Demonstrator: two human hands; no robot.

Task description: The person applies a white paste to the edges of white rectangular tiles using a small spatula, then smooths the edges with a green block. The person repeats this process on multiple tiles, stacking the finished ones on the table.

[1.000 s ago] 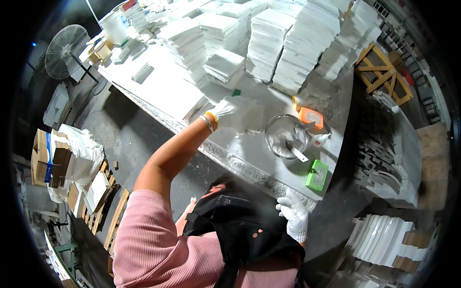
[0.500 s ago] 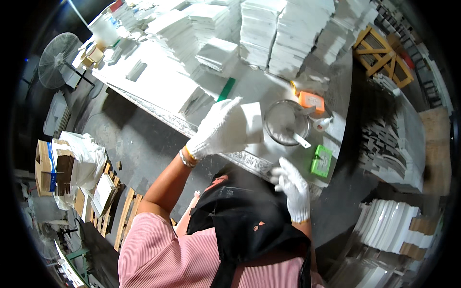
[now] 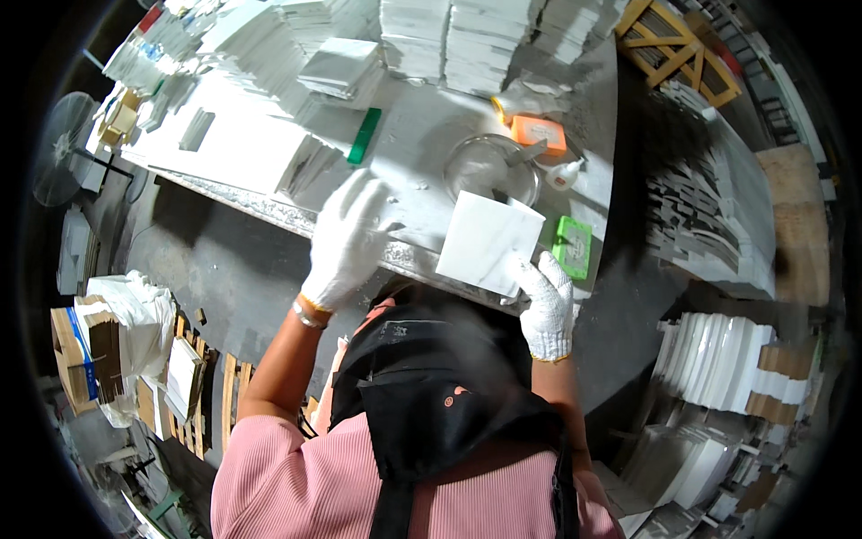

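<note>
In the right half, my right hand (image 3: 546,310), in a white knit glove, is closed on the lower right corner of a square white marble tile (image 3: 485,241). The tile is held tilted over the table's front edge and hides the near part of a round metal bowl (image 3: 453,171). My gloved left hand (image 3: 348,242) is above the table edge, left of the tile and apart from it, with its fingers stretched out and nothing in them. Just beyond those fingertips lies a green bar (image 3: 364,136). A handled tool rests across the bowl's rim.
An orange box-shaped block (image 3: 539,135) and a small white bottle (image 3: 565,174) sit right of the bowl. A bright green block (image 3: 573,246) lies near the right corner. Tile stacks (image 3: 489,45) line the back. On the floor at left stands a pallet (image 3: 235,384).
The tile has passed from my left hand to my right and moved right, toward me. My left hand has let go and drawn left. The whole view has shifted.
</note>
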